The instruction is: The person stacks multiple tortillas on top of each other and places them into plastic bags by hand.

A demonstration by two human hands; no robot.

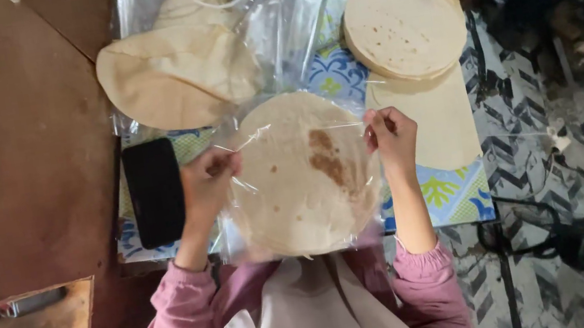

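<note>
So the flatbread point(301, 174) was a big round pale one with a brown scorched patch a bit right of its middle and a few small brown dots. It sat inside a clear plastic bag point(287, 130) on the patterned blue and green tablecloth point(459, 197), right in front of the person, between both hands.

Counting left to right: one black rectangular object point(155, 192) at the left edge of the cloth, one folded, rumpled flatbread sheet point(175, 77) at top left, a bunch of loose clear bags point(286, 18) behind the middle (couldn't count those), then one stack of round flatbreads point(404, 24) at top right, too tight to count the layers, with one more sheet point(444, 126) sticking out under it.

Hands: the left hand point(207, 188) was curled nearly closed, fingers pinching the bag's left edge. The right hand point(392, 137) did the same on the right edge, thumb and fingers pinched on the plastic. Both sleeves were pink.
</note>
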